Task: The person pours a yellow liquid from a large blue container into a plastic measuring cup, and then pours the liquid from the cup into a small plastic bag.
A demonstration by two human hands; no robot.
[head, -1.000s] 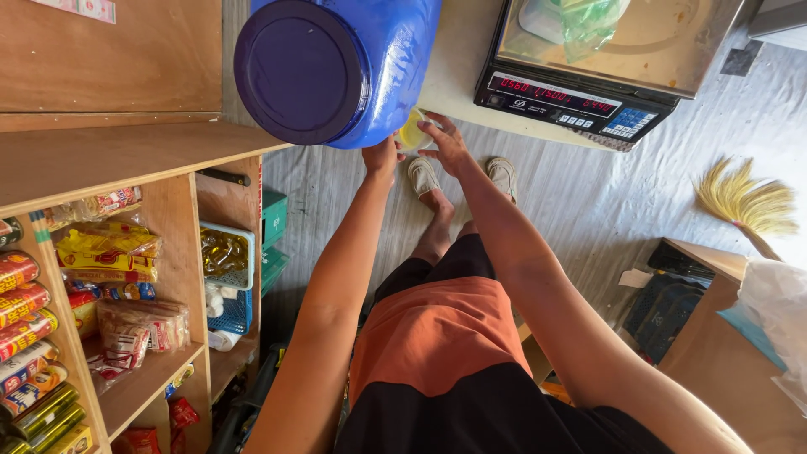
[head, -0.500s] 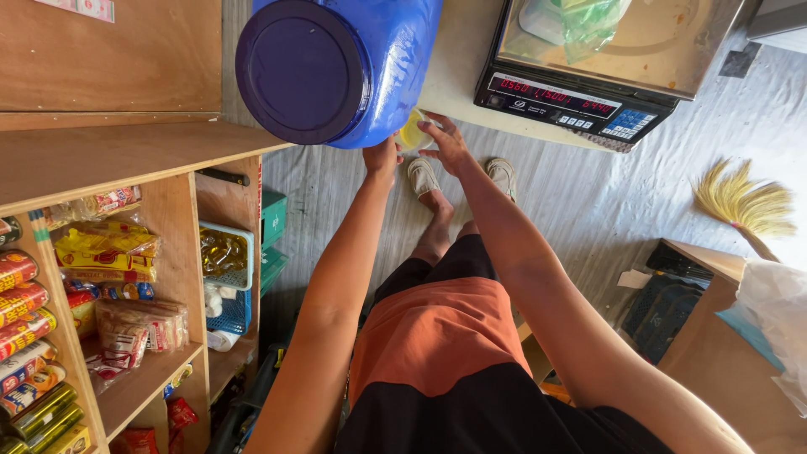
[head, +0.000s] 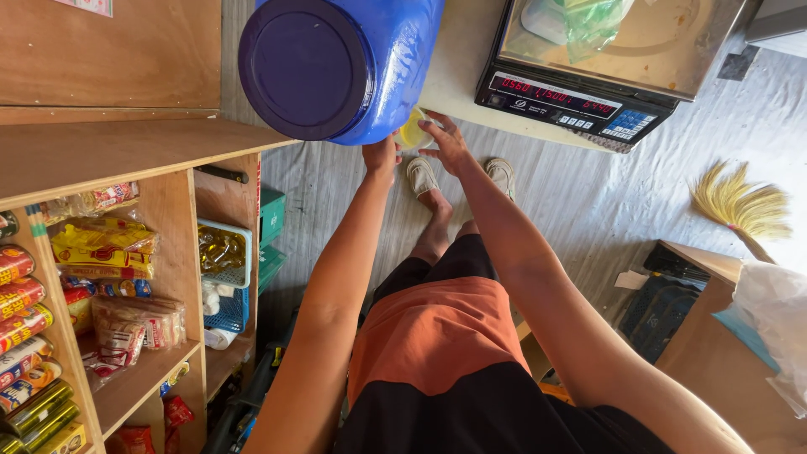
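Blue drum (head: 370,63) on surface (head: 458,67), left hand (head: 382,155) at its base, grip unclear; right hand (head: 445,141) pinching yellow cup (head: 412,134) beside it; scale (head: 588,76) near.

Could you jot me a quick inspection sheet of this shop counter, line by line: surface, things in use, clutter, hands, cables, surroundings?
Surface: pale counter, bare patch near its edge.
Things in use: big blue container with dark lid facing the camera; small yellow cup beside it.
Clutter: weighing scale with a green bag on its pan.
Hands: left hand touches the container's lower edge; right hand touches the cup; a closed grip cannot be told.
Cables: nothing seen.
Surroundings: wooden shelves of packaged goods, straw broom, grey sheet floor.
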